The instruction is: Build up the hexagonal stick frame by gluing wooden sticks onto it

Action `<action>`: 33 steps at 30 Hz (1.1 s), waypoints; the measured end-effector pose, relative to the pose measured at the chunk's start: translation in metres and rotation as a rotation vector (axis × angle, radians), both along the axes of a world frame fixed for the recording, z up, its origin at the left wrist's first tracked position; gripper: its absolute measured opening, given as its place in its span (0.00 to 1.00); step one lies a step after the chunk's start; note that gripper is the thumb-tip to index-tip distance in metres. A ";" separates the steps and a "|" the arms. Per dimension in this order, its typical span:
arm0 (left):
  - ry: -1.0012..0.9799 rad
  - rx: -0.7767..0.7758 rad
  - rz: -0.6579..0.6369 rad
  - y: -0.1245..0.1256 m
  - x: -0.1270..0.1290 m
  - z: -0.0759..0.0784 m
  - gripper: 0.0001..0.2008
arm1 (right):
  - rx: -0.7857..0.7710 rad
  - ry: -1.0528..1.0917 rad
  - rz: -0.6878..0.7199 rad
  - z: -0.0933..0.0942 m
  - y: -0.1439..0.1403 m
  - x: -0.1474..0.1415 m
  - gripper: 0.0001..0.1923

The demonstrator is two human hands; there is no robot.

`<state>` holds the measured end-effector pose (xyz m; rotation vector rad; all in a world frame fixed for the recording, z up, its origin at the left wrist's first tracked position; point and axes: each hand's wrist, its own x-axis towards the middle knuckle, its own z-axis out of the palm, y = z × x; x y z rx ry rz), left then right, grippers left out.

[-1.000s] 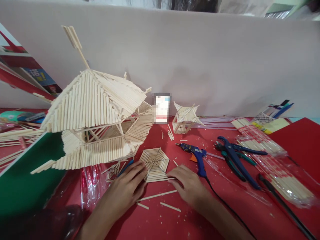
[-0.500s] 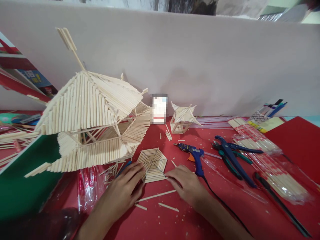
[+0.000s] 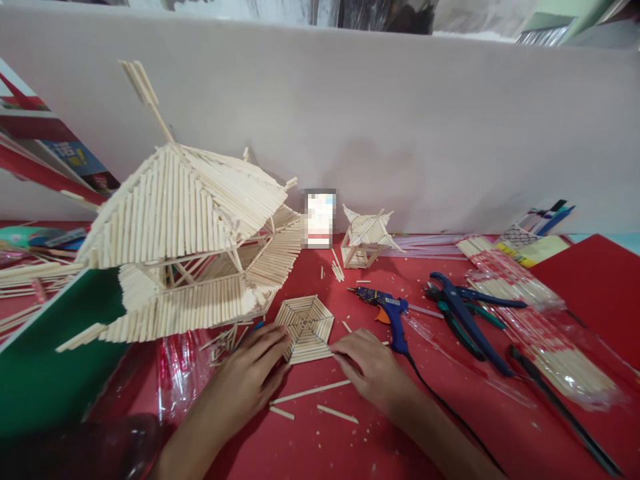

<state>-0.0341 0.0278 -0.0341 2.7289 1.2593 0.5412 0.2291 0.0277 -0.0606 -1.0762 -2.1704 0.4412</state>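
Stick panel [image 3: 304,330] between hands [image 3: 261,355], blue “诺” print [image 3: 75,158]

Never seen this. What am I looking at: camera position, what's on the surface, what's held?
No robot here: a person works bare-handed, seen from a head-worn camera looking forward and down. The left-hand grip touches the left side of a polygonal stick panel; the right-hand grip is at its lower right corner. Whether either pinches it is unclear. To the left is a large stick pavilion; on the red surface are a small stick pavilion, glue gun, blue pliers and bagged sticks.
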 end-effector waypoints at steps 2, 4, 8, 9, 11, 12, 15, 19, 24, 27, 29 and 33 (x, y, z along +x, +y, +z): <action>0.000 -0.005 0.004 0.000 0.000 0.000 0.15 | -0.002 -0.001 -0.004 0.000 0.000 0.000 0.09; -0.004 -0.006 0.007 0.000 -0.001 0.000 0.15 | 0.010 -0.003 -0.006 -0.001 0.000 0.000 0.08; -0.027 -0.012 0.012 0.000 0.000 0.001 0.16 | 0.053 -0.018 -0.001 0.000 0.000 0.000 0.08; -0.031 -0.014 0.012 0.000 0.000 0.002 0.16 | 0.053 -0.022 -0.001 0.000 0.000 0.000 0.08; -0.033 -0.011 0.010 0.000 0.000 0.002 0.17 | 0.045 -0.028 -0.002 0.000 0.000 0.000 0.09; -0.031 -0.008 0.009 0.000 0.000 0.002 0.17 | 0.044 -0.030 -0.003 0.000 0.000 0.000 0.09; -0.019 0.002 0.006 0.000 0.000 0.001 0.17 | 0.054 -0.050 0.000 -0.001 0.000 -0.001 0.09; -0.028 0.004 0.013 0.000 0.000 0.000 0.16 | 0.072 -0.092 -0.008 -0.002 0.000 -0.002 0.08; -0.040 -0.031 0.027 0.000 -0.001 0.002 0.16 | 0.086 -0.107 -0.007 -0.001 0.001 -0.003 0.07; -0.023 -0.062 0.025 0.000 -0.002 0.002 0.17 | 0.072 -0.103 -0.006 -0.001 0.001 -0.003 0.07; -0.016 -0.072 0.029 0.000 -0.003 0.001 0.17 | 0.051 -0.098 0.001 -0.002 0.000 -0.003 0.08; -0.023 -0.078 0.011 0.000 -0.007 -0.003 0.19 | 0.036 -0.090 0.012 -0.004 0.000 -0.003 0.08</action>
